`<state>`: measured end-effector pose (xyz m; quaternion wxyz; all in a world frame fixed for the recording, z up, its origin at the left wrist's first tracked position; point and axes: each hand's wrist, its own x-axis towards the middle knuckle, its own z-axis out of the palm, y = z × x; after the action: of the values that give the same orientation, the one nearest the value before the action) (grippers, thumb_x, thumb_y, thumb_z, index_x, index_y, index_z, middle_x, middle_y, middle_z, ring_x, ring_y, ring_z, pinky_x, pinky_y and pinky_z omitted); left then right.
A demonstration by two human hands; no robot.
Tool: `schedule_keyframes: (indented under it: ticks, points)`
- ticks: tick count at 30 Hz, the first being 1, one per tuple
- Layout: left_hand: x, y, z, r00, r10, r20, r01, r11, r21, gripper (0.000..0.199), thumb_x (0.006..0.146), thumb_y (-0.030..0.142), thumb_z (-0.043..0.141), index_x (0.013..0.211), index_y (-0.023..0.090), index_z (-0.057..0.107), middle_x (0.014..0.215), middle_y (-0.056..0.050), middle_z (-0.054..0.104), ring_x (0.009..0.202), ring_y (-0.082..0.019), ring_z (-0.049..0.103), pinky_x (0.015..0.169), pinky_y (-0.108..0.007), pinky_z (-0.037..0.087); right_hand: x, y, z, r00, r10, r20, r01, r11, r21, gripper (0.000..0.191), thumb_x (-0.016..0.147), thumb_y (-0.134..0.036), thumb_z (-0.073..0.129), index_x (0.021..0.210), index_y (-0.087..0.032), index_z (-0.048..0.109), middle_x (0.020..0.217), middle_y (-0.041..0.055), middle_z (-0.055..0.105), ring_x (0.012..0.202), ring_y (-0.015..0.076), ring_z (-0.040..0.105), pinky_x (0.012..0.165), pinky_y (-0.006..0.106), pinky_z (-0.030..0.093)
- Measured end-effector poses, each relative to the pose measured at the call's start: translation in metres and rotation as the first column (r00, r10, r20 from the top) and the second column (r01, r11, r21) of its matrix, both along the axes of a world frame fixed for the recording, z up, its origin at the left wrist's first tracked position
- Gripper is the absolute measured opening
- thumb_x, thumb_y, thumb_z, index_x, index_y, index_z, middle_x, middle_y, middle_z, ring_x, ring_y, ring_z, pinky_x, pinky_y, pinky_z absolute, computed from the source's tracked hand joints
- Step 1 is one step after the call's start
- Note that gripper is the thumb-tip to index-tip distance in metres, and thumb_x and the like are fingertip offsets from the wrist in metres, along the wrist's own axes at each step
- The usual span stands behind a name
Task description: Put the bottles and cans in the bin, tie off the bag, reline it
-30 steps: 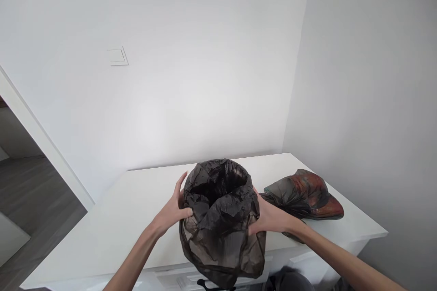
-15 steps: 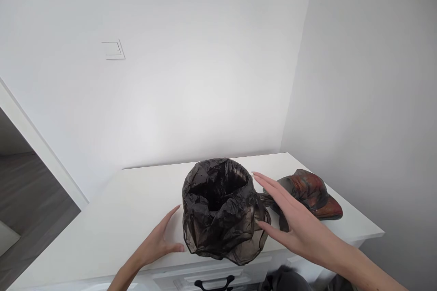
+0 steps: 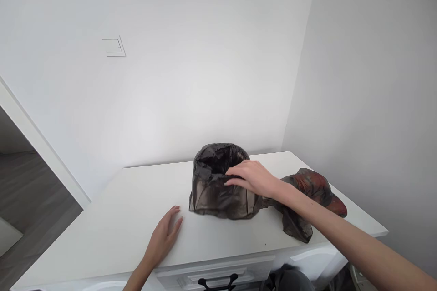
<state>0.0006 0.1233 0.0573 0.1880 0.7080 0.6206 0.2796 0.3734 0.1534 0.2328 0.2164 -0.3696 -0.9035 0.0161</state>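
A container lined with a black plastic bag [image 3: 218, 195] stands on the white cabinet top, its mouth facing up and the bag's edge folded down outside. My right hand [image 3: 251, 176] is over the near right part of the rim. Its fingers and thumb are apart, and it seems to touch the bag lightly. My left hand [image 3: 165, 232] rests on the cabinet top, left of the container and apart from it, fingers loosely spread. To the right, a tied dark see-through bag [image 3: 312, 186] with reddish contents lies partly behind my right forearm.
The white cabinet top [image 3: 136, 209] meets the wall behind and ends at a front edge above a drawer with a black handle [image 3: 218, 282]. A dark grey object [image 3: 288, 279] is below the edge. A wall switch [image 3: 114, 47] and a door frame [image 3: 44, 143] are at left.
The lined container has moved back towards the wall. My right hand has shifted from its right side to above its rim. My left hand has come down beside it onto the cabinet top.
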Motion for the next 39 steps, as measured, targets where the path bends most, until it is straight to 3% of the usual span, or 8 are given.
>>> schedule_keyframes:
  ticks: [11, 16, 19, 21, 24, 30, 35, 39]
  points:
    - [-0.001, -0.001, -0.002, 0.997, 0.009, -0.080, -0.005, 0.999, 0.050, 0.040, 0.099, 0.054, 0.044, 0.128, 0.030, 0.059, 0.154, -0.003, 0.055, 0.144, -0.029, 0.048, 0.119, -0.049, 0.042, 0.081, 0.086, -0.007, 0.893, -0.441, 0.087, 0.440, 0.898, 0.034, 0.031, 0.101, -0.047, 0.055, 0.114, -0.026, 0.073, 0.094, 0.0100, 0.078, 0.095, 0.0317, 0.070, 0.076, 0.035, 0.046]
    - [0.002, -0.004, -0.003, 0.995, 0.054, -0.082, -0.050, 0.997, 0.058, 0.038, 0.100, 0.053, 0.043, 0.126, 0.031, 0.061, 0.153, -0.003, 0.056, 0.142, -0.028, 0.051, 0.115, -0.049, 0.046, 0.102, 0.083, -0.012, 0.838, -0.545, -0.014, 0.545, 0.836, 0.062, 0.030, 0.098, -0.038, 0.056, 0.118, -0.020, 0.068, 0.106, 0.0131, 0.075, 0.102, 0.0324, 0.068, 0.089, 0.044, 0.050]
    - [0.006, -0.008, -0.008, 0.991, 0.087, -0.103, -0.076, 0.992, 0.105, 0.036, 0.100, 0.051, 0.043, 0.124, 0.031, 0.062, 0.150, -0.002, 0.059, 0.139, -0.027, 0.054, 0.113, -0.049, 0.048, 0.085, 0.056, -0.033, 0.791, -0.523, -0.317, 0.586, 0.795, 0.153, 0.036, 0.098, -0.035, 0.052, 0.129, -0.018, 0.059, 0.130, 0.0163, 0.064, 0.121, 0.0316, 0.059, 0.103, 0.048, 0.046]
    - [0.008, -0.010, -0.012, 0.987, 0.089, -0.132, -0.068, 0.985, 0.157, 0.034, 0.099, 0.049, 0.045, 0.123, 0.031, 0.062, 0.149, -0.001, 0.059, 0.139, -0.027, 0.054, 0.114, -0.049, 0.048, 0.064, 0.030, -0.058, 0.746, -0.384, -0.545, 0.523, 0.843, 0.122, 0.032, 0.099, -0.038, 0.051, 0.124, -0.020, 0.060, 0.128, 0.0150, 0.063, 0.117, 0.0286, 0.059, 0.101, 0.045, 0.048]
    - [0.010, -0.012, -0.014, 0.983, 0.084, -0.165, -0.052, 0.981, 0.188, 0.033, 0.099, 0.047, 0.045, 0.123, 0.031, 0.062, 0.150, -0.001, 0.059, 0.140, -0.028, 0.053, 0.116, -0.050, 0.046, 0.031, -0.010, -0.108, 0.677, -0.332, -0.657, 0.209, 0.942, -0.261, 0.025, 0.099, -0.043, 0.052, 0.106, -0.022, 0.062, 0.101, 0.0069, 0.070, 0.086, 0.0205, 0.067, 0.077, 0.034, 0.055]
    - [0.011, -0.011, -0.016, 0.978, 0.096, -0.183, -0.065, 0.984, 0.166, 0.035, 0.099, 0.047, 0.044, 0.125, 0.030, 0.060, 0.152, -0.002, 0.057, 0.142, -0.027, 0.052, 0.118, -0.051, 0.043, 0.002, -0.044, -0.204, 0.633, -0.470, -0.615, -0.030, 0.779, -0.626, 0.033, 0.096, -0.052, 0.054, 0.096, -0.020, 0.061, 0.086, 0.0021, 0.069, 0.064, 0.0155, 0.065, 0.061, 0.028, 0.046]
    - [0.012, -0.009, -0.019, 0.977, 0.122, -0.176, -0.096, 0.984, 0.151, 0.036, 0.099, 0.048, 0.043, 0.125, 0.030, 0.060, 0.152, -0.002, 0.057, 0.142, -0.027, 0.052, 0.116, -0.051, 0.045, 0.003, -0.043, -0.227, 0.503, -0.541, -0.674, -0.111, 0.732, -0.672, 0.040, 0.093, -0.060, 0.054, 0.092, -0.020, 0.058, 0.077, 0.0001, 0.063, 0.056, 0.0142, 0.058, 0.052, 0.026, 0.040]
    - [0.014, -0.008, -0.018, 0.976, 0.134, -0.175, -0.109, 0.984, 0.142, 0.037, 0.099, 0.048, 0.042, 0.125, 0.030, 0.060, 0.152, -0.002, 0.058, 0.141, -0.028, 0.052, 0.114, -0.050, 0.047, 0.004, -0.045, -0.223, 0.516, -0.520, -0.681, -0.084, 0.760, -0.644, 0.035, 0.094, -0.054, 0.057, 0.089, -0.020, 0.059, 0.071, -0.0013, 0.061, 0.055, 0.0134, 0.054, 0.055, 0.027, 0.042]
